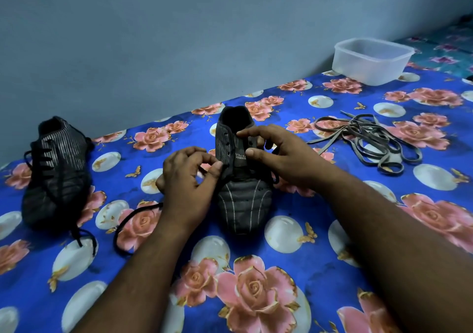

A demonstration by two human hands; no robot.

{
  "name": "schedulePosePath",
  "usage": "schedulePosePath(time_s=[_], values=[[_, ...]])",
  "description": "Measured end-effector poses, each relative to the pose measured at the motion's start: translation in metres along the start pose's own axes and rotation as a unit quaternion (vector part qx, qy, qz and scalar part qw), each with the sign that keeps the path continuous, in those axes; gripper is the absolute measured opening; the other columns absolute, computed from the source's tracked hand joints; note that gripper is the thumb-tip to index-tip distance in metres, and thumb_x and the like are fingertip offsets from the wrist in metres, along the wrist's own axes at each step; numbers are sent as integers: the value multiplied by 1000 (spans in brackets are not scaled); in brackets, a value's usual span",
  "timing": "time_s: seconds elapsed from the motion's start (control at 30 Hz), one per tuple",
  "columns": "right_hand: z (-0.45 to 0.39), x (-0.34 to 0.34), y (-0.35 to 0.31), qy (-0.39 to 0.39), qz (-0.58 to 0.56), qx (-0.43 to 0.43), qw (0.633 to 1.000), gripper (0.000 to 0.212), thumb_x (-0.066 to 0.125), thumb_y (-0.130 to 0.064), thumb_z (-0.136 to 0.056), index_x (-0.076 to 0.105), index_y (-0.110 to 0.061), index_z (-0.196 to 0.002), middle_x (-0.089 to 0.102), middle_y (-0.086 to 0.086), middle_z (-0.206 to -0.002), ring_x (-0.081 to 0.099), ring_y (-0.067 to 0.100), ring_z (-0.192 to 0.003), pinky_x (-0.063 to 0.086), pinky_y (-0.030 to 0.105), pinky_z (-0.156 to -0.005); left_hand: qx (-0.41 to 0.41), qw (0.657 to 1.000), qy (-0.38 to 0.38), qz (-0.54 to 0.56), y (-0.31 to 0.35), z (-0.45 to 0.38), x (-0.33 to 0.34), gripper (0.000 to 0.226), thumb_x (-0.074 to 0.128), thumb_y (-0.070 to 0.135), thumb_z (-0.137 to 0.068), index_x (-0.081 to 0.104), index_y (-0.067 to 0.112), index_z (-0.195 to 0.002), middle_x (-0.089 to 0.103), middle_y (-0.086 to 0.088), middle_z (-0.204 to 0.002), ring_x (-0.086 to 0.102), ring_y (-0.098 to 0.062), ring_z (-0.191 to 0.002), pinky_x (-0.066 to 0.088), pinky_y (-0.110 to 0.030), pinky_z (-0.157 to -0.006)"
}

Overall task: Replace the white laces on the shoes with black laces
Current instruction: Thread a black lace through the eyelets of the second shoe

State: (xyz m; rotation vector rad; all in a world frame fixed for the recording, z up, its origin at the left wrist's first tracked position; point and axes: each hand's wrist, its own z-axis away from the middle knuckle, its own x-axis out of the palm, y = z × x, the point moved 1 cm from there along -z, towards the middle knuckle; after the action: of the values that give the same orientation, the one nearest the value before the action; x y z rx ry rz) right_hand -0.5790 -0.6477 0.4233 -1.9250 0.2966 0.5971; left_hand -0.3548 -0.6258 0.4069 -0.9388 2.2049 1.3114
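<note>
A dark striped shoe (pixel 240 204) stands in the middle of the flowered cloth, toe toward me. My left hand (pixel 186 179) pinches a black lace (pixel 133 220) at the shoe's left eyelets; the lace trails in a loop down to the left. My right hand (pixel 276 153) holds the shoe's right eyelet flap and tongue between thumb and fingers. A second dark shoe (pixel 56 176) lies at the left, laced in black. The removed pale laces (pixel 368 141) lie in a loose pile at the right.
A translucent plastic container (pixel 371 59) sits at the back right near the grey wall. The blue cloth with pink roses (pixel 256 289) covers the whole surface.
</note>
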Motion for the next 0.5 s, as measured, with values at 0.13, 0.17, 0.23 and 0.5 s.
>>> schedulePosePath(time_s=[0.13,0.17,0.23,0.5], values=[[-1,0,-3,14,0,-9,1000,27,58,-24,-102,65,-34,-126,56,-1,-90,55,18,-96,48,37,-91,-43,999,-1,6,-10,-6,-8,24,59,45,-97,69,23,-94,59,5,-114,46,-23,-122,35,-43,-106],[-1,0,-4,15,-5,-11,1000,27,57,-23,-103,65,-34,-126,55,-3,-88,55,17,-96,48,37,-91,-49,998,-9,25,-9,-6,-10,21,59,46,-96,67,27,-94,60,6,-115,47,-23,-123,37,-47,-107],[-1,1,-4,16,-14,-8,1000,26,55,-23,-104,66,-33,-126,53,-6,-87,56,18,-97,48,37,-92,-32,998,-36,42,-3,-4,-11,13,58,50,-91,64,39,-95,60,10,-116,48,-19,-123,36,-49,-107],[0,0,-3,20,-1,5,1000,27,53,-28,-105,66,-36,-127,59,-6,-99,59,13,-99,50,36,-92,-10,1000,-18,-11,-1,-3,-6,10,62,42,-93,67,33,-91,63,7,-113,51,-20,-116,35,-43,-97]])
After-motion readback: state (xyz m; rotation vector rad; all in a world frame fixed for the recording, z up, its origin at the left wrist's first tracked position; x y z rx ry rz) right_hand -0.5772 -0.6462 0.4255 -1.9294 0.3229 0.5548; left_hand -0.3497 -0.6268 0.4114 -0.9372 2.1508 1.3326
